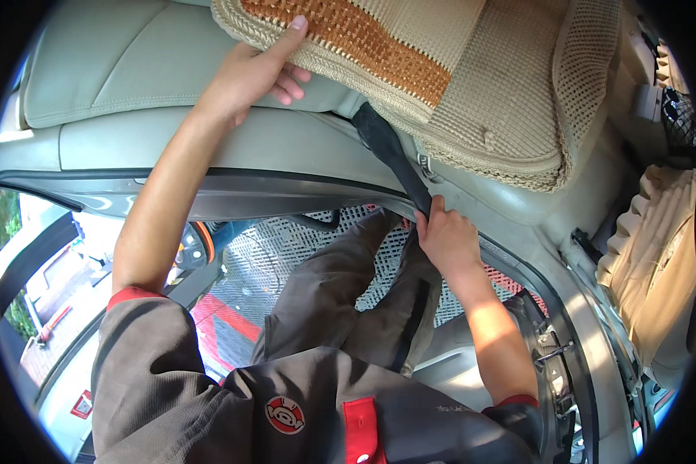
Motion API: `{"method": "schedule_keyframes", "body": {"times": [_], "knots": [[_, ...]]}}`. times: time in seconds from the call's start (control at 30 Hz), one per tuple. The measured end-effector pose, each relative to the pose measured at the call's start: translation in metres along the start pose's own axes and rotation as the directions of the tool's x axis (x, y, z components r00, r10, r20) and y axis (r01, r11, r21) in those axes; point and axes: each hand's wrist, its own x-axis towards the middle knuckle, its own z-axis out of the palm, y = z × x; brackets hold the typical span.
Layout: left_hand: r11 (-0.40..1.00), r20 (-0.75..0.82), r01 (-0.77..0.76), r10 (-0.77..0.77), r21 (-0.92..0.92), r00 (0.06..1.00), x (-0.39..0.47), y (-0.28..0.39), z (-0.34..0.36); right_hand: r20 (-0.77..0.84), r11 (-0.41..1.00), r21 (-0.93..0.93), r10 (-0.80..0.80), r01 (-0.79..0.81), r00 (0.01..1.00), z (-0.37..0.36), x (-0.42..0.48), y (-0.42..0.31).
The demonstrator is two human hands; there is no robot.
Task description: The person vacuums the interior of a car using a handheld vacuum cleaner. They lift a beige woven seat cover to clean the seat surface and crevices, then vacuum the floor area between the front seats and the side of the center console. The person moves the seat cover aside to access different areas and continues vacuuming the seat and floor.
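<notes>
My left hand (255,78) pinches the braided edge of a woven beige and brown seat cover (377,46), thumb on top and fingers beneath. The edge is raised off the grey-green car seat (151,64). In my right hand (452,238) is the narrow end of a black vacuum cleaner nozzle (391,148). Its broad flat tip lies under the overhanging cover, close to the gap along the seat's front. A seat belt buckle or metal clip (426,165) shows just right of the nozzle.
The door sill (301,188) curves between my body and the seat. A pleated beige fabric cover (652,261) hangs at the right. A blue and black machine with an orange ring (200,246) stands on the plastic grating floor (267,255), left of my legs.
</notes>
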Motion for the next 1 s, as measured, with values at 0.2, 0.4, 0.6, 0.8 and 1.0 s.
{"method": "schedule_keyframes", "body": {"times": [0.2, 0.4, 0.6, 0.8, 1.0], "knots": [[0.982, 0.216, 0.187, -0.19, 0.036, 0.958, -0.003, -0.02, -0.007, 0.012, 0.999, -0.014, 0.036, -0.036, 0.999, 0.008, -0.047, 0.025], [0.556, 0.471, -0.528, 0.258, 0.642, 0.844, 0.008, -0.099, 0.067, 0.006, 0.996, 0.029, 0.086, -0.086, 0.996, 0.032, -0.051, 0.029], [0.364, 0.397, -0.438, 0.186, 0.822, 0.899, 0.068, -0.151, 0.15, -0.025, 0.997, 0.041, 0.061, -0.06, 0.998, 0.048, -0.051, 0.032], [0.15, 0.47, -0.487, 0.132, 0.861, 0.873, 0.083, -0.136, 0.155, -0.035, 0.986, 0.149, 0.08, -0.074, 0.996, 0.052, -0.051, 0.037], [0.242, 0.421, -0.482, 0.264, 0.842, 0.868, 0.049, -0.08, 0.12, -0.034, 0.971, 0.221, 0.103, -0.093, 0.994, 0.052, -0.058, 0.045]]}}
